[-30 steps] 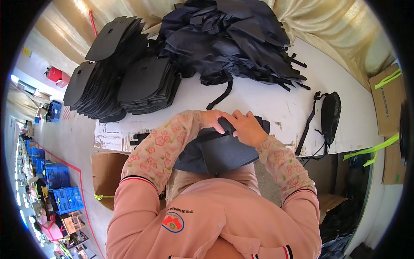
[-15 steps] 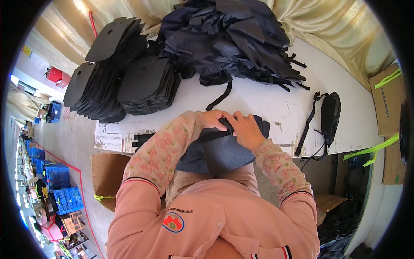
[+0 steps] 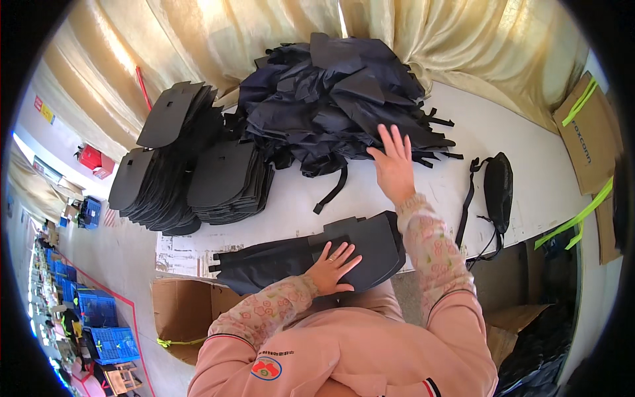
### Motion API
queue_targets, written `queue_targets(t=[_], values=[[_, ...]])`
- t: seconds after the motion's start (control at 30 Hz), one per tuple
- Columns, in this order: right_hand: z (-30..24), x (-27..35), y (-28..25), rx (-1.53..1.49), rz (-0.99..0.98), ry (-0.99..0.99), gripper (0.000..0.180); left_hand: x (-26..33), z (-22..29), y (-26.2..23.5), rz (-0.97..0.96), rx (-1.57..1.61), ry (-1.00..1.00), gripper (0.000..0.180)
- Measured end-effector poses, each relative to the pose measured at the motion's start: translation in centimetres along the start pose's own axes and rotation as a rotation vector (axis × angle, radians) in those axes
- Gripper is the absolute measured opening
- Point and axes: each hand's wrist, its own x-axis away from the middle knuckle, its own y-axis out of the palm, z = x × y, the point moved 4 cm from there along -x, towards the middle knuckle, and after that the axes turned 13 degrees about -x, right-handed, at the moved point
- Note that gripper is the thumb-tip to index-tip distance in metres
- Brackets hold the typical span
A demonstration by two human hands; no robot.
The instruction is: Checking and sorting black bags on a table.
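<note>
My left hand [image 3: 333, 269] lies with fingers spread on a black fabric piece [image 3: 264, 266] at the table's front edge. A stiff black panel [image 3: 372, 246] with a rounded end lies at the right part of that piece, just beside my left fingers. My right hand [image 3: 395, 165] is raised over the table, fingers apart and holding nothing. Its fingertips are at the lower right of a big heap of crumpled black fabric pieces [image 3: 331, 99]; whether they touch it I cannot tell. A loose black strap [image 3: 333, 192] hangs out of the heap onto the white table [image 3: 297, 210].
Stacks of black panels [image 3: 221, 178] stand at the table's left. A black pouch with straps [image 3: 497, 195] lies at the right. Cardboard boxes are below the left edge [image 3: 182, 311] and at the far right [image 3: 589, 142]. Curtains [image 3: 264, 33] close off the back.
Both hands have let go of the black panel's edge and parted. My right hand has moved up toward the heap; my left has flattened on the fabric piece. The view has tilted upward.
</note>
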Motion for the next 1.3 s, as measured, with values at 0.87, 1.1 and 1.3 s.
queue_targets(t=[0.87,1.1,1.3], values=[[-13.8,5.5,-1.7,-1.338,-0.376,0.656,0.029,5.3,-7.1,-19.9,1.038,0.310,-0.540,0.021],[-14.8,1.7,-3.3,-1.348,-0.649,0.588,0.031,3.1,-1.2,-18.8,0.585,0.655,0.117,0.029],[-18.2,3.1,-7.2,-1.243,-0.838,0.236,0.031,2.4,-5.1,-17.5,0.567,0.843,-0.021,0.045]])
